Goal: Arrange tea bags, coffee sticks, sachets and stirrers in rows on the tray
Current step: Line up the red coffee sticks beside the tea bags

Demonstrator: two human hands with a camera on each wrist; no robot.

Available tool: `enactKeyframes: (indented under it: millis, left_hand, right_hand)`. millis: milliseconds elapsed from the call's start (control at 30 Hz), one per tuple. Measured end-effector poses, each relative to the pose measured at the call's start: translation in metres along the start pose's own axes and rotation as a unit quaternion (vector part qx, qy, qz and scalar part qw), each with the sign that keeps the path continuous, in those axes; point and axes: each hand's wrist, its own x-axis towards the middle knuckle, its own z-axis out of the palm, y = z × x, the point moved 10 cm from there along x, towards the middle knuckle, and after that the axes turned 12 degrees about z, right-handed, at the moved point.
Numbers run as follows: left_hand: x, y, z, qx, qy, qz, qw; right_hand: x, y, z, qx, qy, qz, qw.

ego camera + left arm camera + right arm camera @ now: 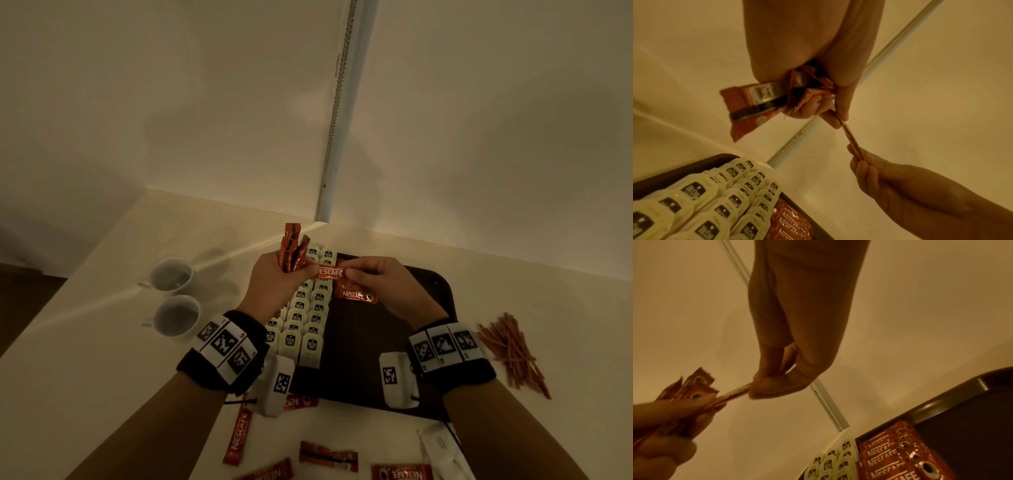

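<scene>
My left hand (274, 277) grips a bunch of red coffee sticks (291, 251) upright above the dark tray (428, 308). One red coffee stick (330, 273) spans between both hands: my left thumb and finger pinch one end, my right hand (370, 279) pinches the other. The wrist views show this stick (851, 139) (731, 395) edge-on. White tea bags (305, 322) lie in rows on the tray's left side. A few coffee sticks (356, 296) (894, 457) lie in a row beside them.
Two white cups (173, 274) stand left of the tray. A heap of brown stirrers (510, 349) lies on the right. Loose coffee sticks (238, 438) and white sachets (442, 448) lie on the table near me. A wall stands behind the table.
</scene>
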Motion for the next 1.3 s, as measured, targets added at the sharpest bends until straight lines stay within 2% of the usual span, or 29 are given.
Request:
enactKeyframes:
  millis: [100,167,267,333,433,600,833,1300]
  left_hand:
    - [0.002,-0.006,-0.006,-0.006,0.01,-0.01,1.0]
    - [0.001,-0.011,-0.013,-0.019,0.015,-0.019,1.0]
    - [-0.003,-0.022,-0.026,-0.039,0.017,-0.041,0.998]
    - [-0.006,-0.033,-0.035,-0.043,0.026,-0.06,0.997]
    - [-0.008,-0.043,-0.047,-0.039,0.05,-0.069,0.996]
    - [-0.007,-0.049,-0.051,-0.05,0.059,-0.073,0.994]
    - [-0.005,-0.052,-0.05,-0.068,0.06,-0.065,0.994]
    - [-0.007,-0.059,-0.045,-0.108,0.066,-0.095,0.987]
  right_hand:
    - [0.007,0.006,-0.009,0.011,-0.029,0.013,0.999]
    - [0.015,0.013,-0.033,-0.043,0.034,0.001,0.998]
    - [0.027,0.034,-0.071,-0.166,0.163,-0.006,0.973]
    - [0.036,0.061,-0.084,-0.197,0.19,0.022,0.962]
    - [0.048,0.098,-0.084,-0.231,0.178,0.078,0.953]
    - [0.06,0.126,-0.089,-0.184,0.221,0.106,0.952]
    - [0.062,0.126,-0.096,-0.159,0.281,0.102,0.941]
    - [0.064,0.123,-0.098,-0.165,0.316,0.108,0.928]
